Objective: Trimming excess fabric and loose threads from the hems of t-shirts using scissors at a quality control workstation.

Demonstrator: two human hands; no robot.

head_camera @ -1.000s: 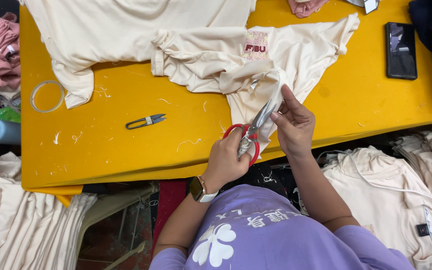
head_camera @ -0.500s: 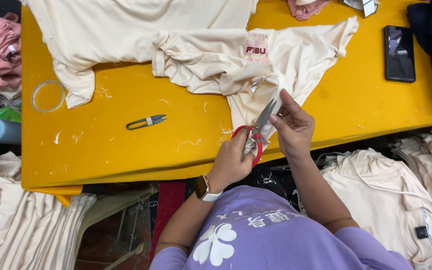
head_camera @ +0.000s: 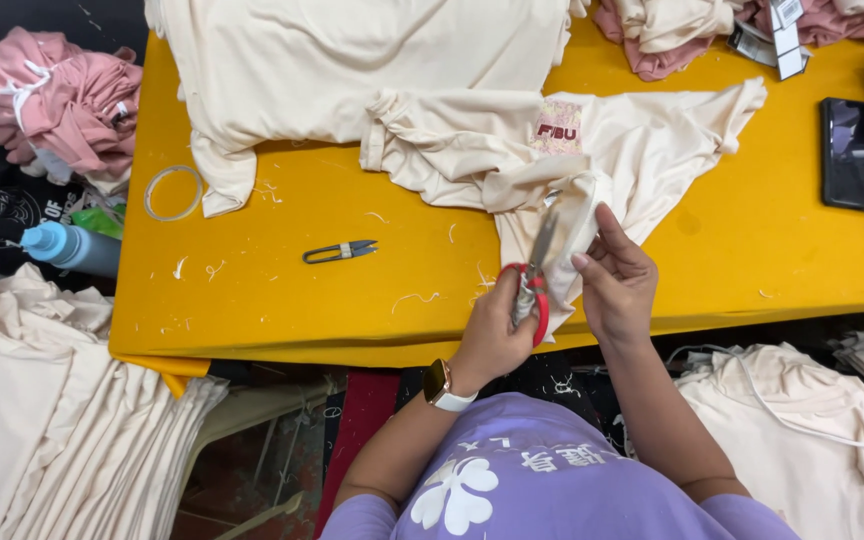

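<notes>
While left hand [head_camera: 492, 335] grips red scissors [head_camera: 532, 285], blades point up into cream shirt [head_camera: 592, 160]; right hand [head_camera: 617, 285] pinches shirt fold beside blades, near worktop [head_camera: 752, 260] front edge.

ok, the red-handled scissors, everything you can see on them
The scissors have red loop handles and grey metal-looking blades. The left hand grips the handles, fingers through the loops. The blades point up and away, slightly right, tips at a bunched fold of the cream garment; whether they are parted is unclear. The right hand holds that fold beside the blades. They sit above the near edge of the yellow table, not resting on it.
</notes>
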